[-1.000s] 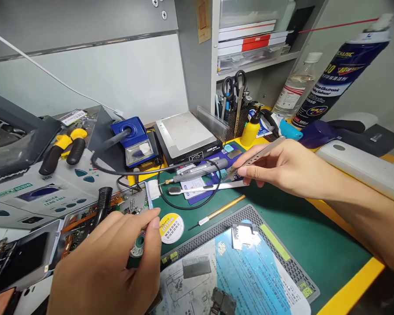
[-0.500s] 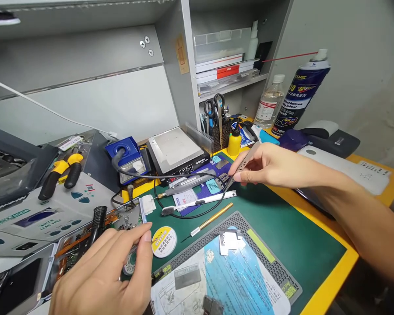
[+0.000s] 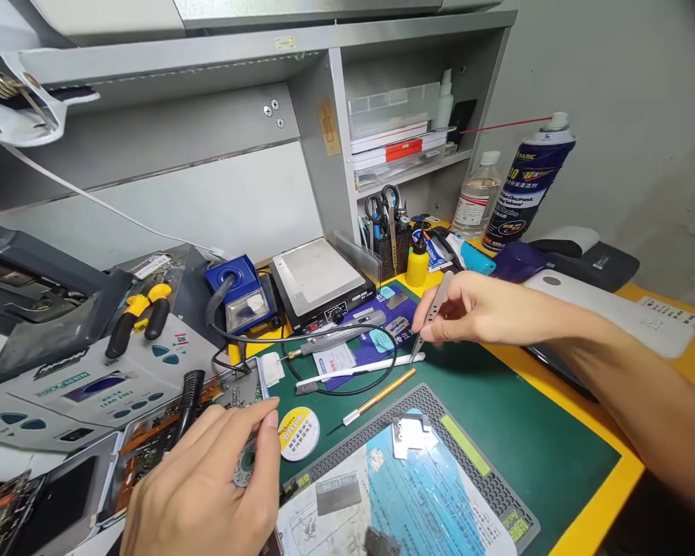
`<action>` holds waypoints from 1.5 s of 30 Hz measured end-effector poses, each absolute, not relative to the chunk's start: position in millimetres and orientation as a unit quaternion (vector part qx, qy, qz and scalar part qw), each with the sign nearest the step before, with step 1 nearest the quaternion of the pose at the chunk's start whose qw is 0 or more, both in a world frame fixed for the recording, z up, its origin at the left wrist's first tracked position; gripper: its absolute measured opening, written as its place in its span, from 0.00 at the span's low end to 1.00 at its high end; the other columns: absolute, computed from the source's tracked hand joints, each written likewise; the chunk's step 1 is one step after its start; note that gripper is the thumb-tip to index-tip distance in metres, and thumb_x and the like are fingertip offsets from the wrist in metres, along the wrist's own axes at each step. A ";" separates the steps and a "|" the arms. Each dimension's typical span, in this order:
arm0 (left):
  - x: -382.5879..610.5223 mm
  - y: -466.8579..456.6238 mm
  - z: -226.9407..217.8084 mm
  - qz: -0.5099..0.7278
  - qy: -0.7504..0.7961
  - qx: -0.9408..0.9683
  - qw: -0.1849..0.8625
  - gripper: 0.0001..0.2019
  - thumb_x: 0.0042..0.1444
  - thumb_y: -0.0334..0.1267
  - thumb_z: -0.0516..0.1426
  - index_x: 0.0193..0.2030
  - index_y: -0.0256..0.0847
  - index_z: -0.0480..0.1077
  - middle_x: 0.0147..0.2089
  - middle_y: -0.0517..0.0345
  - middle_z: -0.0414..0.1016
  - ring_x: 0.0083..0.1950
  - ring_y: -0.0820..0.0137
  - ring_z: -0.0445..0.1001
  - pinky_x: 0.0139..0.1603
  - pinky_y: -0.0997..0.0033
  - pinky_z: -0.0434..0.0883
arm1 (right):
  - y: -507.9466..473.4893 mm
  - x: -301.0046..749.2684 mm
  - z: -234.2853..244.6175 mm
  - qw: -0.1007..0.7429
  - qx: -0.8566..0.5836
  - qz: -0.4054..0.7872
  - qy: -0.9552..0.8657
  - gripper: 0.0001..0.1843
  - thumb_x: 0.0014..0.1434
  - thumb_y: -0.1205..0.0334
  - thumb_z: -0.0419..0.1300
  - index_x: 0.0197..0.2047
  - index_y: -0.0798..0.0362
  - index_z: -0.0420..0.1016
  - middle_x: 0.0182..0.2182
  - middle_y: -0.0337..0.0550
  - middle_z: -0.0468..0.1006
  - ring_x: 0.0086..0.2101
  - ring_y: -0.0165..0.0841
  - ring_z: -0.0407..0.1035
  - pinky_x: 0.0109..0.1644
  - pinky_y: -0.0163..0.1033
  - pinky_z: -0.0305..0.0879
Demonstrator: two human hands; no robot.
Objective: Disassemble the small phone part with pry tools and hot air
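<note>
Over a green mat (image 3: 498,417), the right hand (image 3: 480,309) pinches tweezers (image 3: 439,303) beside a brush (image 3: 347,374); whether the left hand (image 3: 208,479) grips anything, I cannot tell.

One camera does the looking, worn on the head and facing forward and down across the desk (image 3: 599,506). From where I stand, its view is wide: the left hand (image 3: 208,479) looms close at the bottom, the right hand (image 3: 469,313) lies farther out, and beyond them it takes in the shelf unit (image 3: 337,116) and the right-hand wall (image 3: 631,139).
</note>
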State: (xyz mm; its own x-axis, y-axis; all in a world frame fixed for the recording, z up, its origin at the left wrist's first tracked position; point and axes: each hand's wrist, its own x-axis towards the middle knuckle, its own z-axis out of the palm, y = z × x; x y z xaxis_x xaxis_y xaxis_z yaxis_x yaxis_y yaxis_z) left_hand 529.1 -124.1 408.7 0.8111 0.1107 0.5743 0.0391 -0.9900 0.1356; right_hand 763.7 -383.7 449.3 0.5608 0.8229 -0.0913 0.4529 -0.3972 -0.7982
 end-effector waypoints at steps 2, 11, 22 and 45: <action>529.3 -122.0 408.4 0.298 0.033 0.953 0.053 0.07 0.66 0.39 0.55 0.44 0.45 0.74 0.35 0.62 0.76 0.35 0.71 0.73 0.38 0.70 0.65 | -382.5 764.2 448.1 0.403 -0.799 0.233 -0.382 0.08 0.57 0.57 0.65 0.38 0.50 0.82 0.25 0.38 0.80 0.28 0.35 0.74 0.29 0.37 0.68; 527.6 -119.5 415.2 0.288 0.052 0.956 0.035 0.07 0.66 0.38 0.54 0.43 0.45 0.74 0.36 0.62 0.77 0.36 0.69 0.74 0.37 0.69 0.65 | -364.4 753.9 434.0 0.439 -0.812 0.103 -0.370 0.14 0.60 0.55 0.64 0.45 0.52 0.84 0.41 0.43 0.85 0.38 0.37 0.77 0.43 0.41 0.73; 528.7 -112.7 415.6 0.207 0.149 0.966 0.047 0.11 0.65 0.42 0.51 0.42 0.48 0.76 0.38 0.60 0.78 0.39 0.65 0.76 0.34 0.67 0.68 | -359.5 751.6 430.8 0.429 -0.809 0.143 -0.376 0.14 0.58 0.53 0.65 0.42 0.53 0.84 0.38 0.44 0.85 0.36 0.40 0.78 0.41 0.43 0.73; 528.9 -105.6 410.5 0.224 0.117 0.967 0.046 0.11 0.64 0.44 0.52 0.41 0.48 0.75 0.37 0.59 0.77 0.34 0.66 0.76 0.33 0.65 0.69 | -366.6 769.2 426.5 0.435 -0.829 0.100 -0.336 0.14 0.58 0.56 0.64 0.42 0.55 0.83 0.34 0.45 0.84 0.32 0.38 0.75 0.35 0.42 0.69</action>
